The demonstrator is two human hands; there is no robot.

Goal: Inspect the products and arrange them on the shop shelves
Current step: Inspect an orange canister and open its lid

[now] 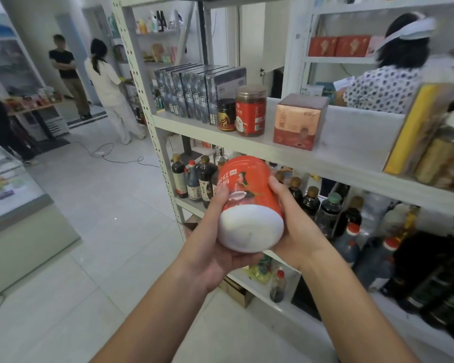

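As I watch through the head camera, a white metal shelving rack (142, 82) fills the right half of a tiled shop, its upright punched with holes. Behind it, a person in a spotted top (388, 85) faces away towards more shelves. The rack's middle shelf (351, 142) runs across the view, with bare board on its right part. At its left end stands a row of dark boxes (194, 93), set on edge and packed together. One level down, dark sauce bottles (194, 179) crowd the lower shelf.

In front of those bottles, below the middle shelf's front edge and resting on no shelf, a red canister (249, 189) is held in the air. It is tilted so that its white end faces the camera and its printed side faces up. The wearer's left hand (210, 242) cups it from below, fingers curled under the white end and thumb pressed on the red wall. The right hand (296, 226) grips the opposite side, thumb over the top; its fingers are hidden behind the canister.

Back on the middle shelf, a pink-and-red box (299, 121) sits apart from a red-labelled jar (250, 111) with a brown lid. A small dark jar (226, 115) stands just beside that jar, between it and the boxes.
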